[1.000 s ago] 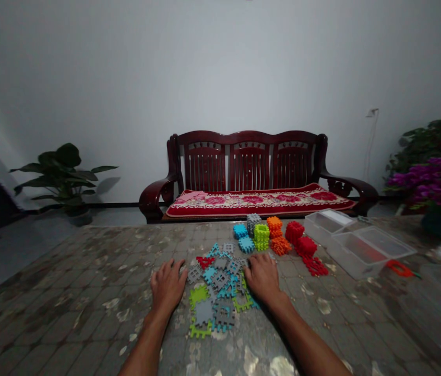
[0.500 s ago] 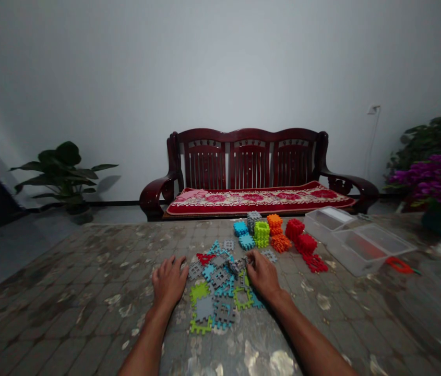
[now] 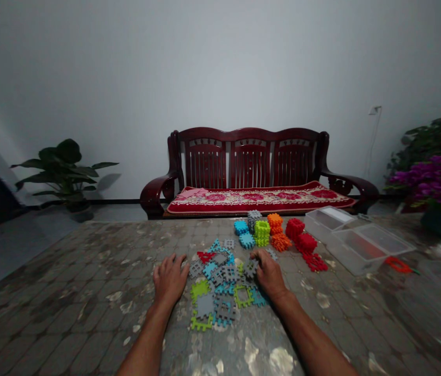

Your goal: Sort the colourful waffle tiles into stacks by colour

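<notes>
A loose heap of flat interlocking plastic tiles (image 3: 220, 284), grey, blue, green and red, lies on the table between my hands. My left hand (image 3: 169, 279) rests flat on the table at the heap's left edge, fingers spread, holding nothing. My right hand (image 3: 269, 272) sits at the heap's right edge with its fingers curled onto a grey tile (image 3: 250, 267). Behind the heap stand stacked tiles sorted by colour: blue (image 3: 242, 233), grey (image 3: 253, 218), green (image 3: 261, 233), orange (image 3: 277, 232) and red (image 3: 302, 241).
Two clear plastic boxes (image 3: 355, 237) sit at the right of the table (image 3: 67, 292), with a red object (image 3: 398, 265) beside them. Beyond the table are a dark wooden bench (image 3: 251, 175), a potted plant (image 3: 63, 169) at left and purple flowers (image 3: 437, 180) at right.
My right hand has slid from the middle of the heap toward its right side and curled its fingers onto a grey tile. My left hand has stayed in place.
</notes>
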